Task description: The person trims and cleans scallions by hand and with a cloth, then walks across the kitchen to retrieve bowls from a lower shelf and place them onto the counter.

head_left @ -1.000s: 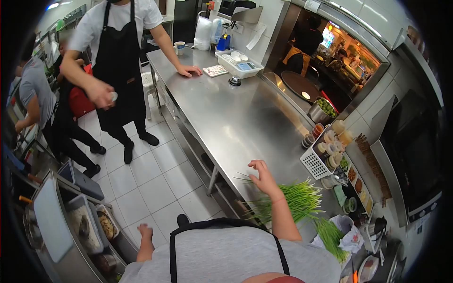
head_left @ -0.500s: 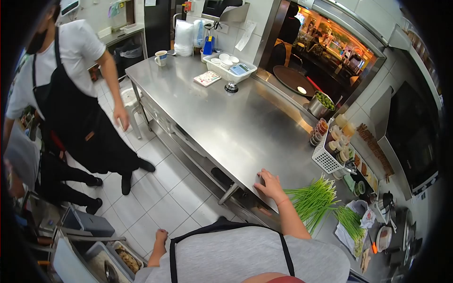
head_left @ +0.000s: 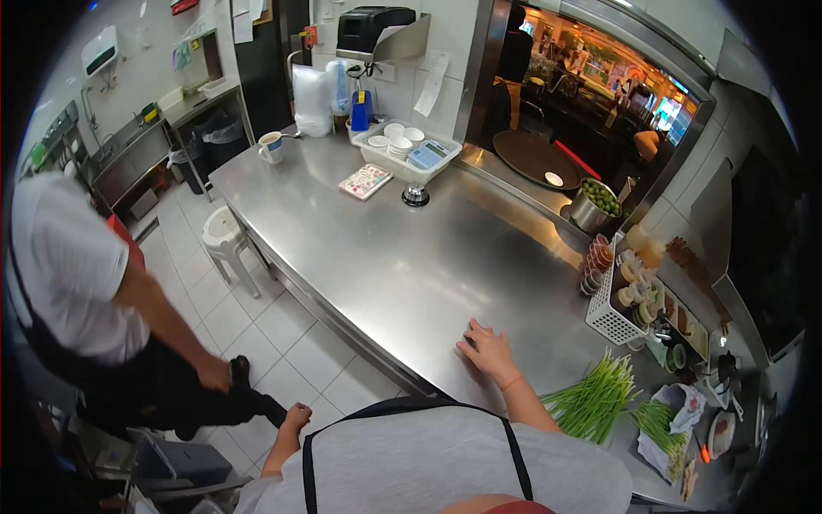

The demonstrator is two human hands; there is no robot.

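Observation:
My right hand point(head_left: 488, 351) rests on the steel counter point(head_left: 360, 257) near its front edge, fingers apart. A small dark patch shows under its fingertips; whether it is a shadow or a thing, I cannot tell. Just right of my forearm lies a bunch of long green stalks point(head_left: 592, 396). Beyond it, a second green bunch point(head_left: 661, 428) lies on a crumpled patterned cloth point(head_left: 683, 404). My left hand point(head_left: 297, 417) hangs low beside my body above the tiled floor, its fingers curled in, with nothing seen sticking out of them.
A person in a black apron point(head_left: 94, 283) stands at the left, beside a white stool point(head_left: 226, 240). On the counter are a mug point(head_left: 271, 151), a booklet point(head_left: 366, 182), a call bell point(head_left: 415, 196), a basket of small bowls point(head_left: 377, 160) and a white basket of bottles point(head_left: 610, 319).
The view has turned, showing more of the back left. The aproned person has come closer at the left edge. My right hand stays on the counter; my left stays low.

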